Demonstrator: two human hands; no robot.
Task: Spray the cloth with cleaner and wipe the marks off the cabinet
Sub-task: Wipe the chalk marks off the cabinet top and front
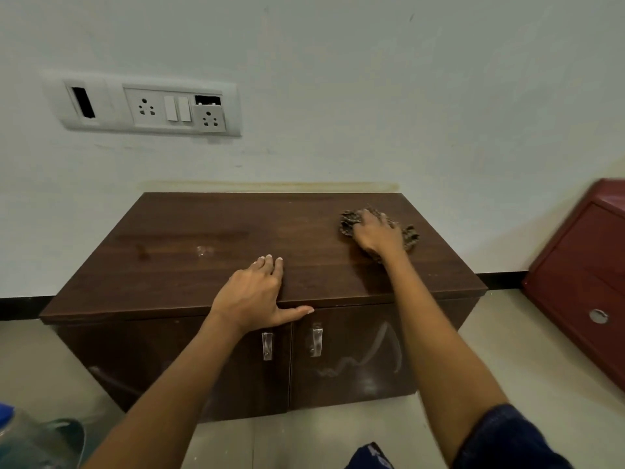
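Note:
A low dark-brown wooden cabinet [189, 238] stands against the wall. My right hand [373, 231] presses a crumpled brownish patterned cloth [348, 223] onto the cabinet top near its back right. My left hand [252, 294] rests flat on the front edge of the top, fingers straight, thumb stretched along the edge. A pale smudge [203, 250] shows on the top left of centre. White scribble marks [368, 357] run across the right door, and fainter marks [108, 377] show on the left door.
Two metal door handles [267, 345] sit at the middle of the doors. A dark-red cabinet [581, 275] stands on the floor to the right. A clear plastic bottle [30, 441] is at the lower left corner. A socket panel [145, 104] is on the wall.

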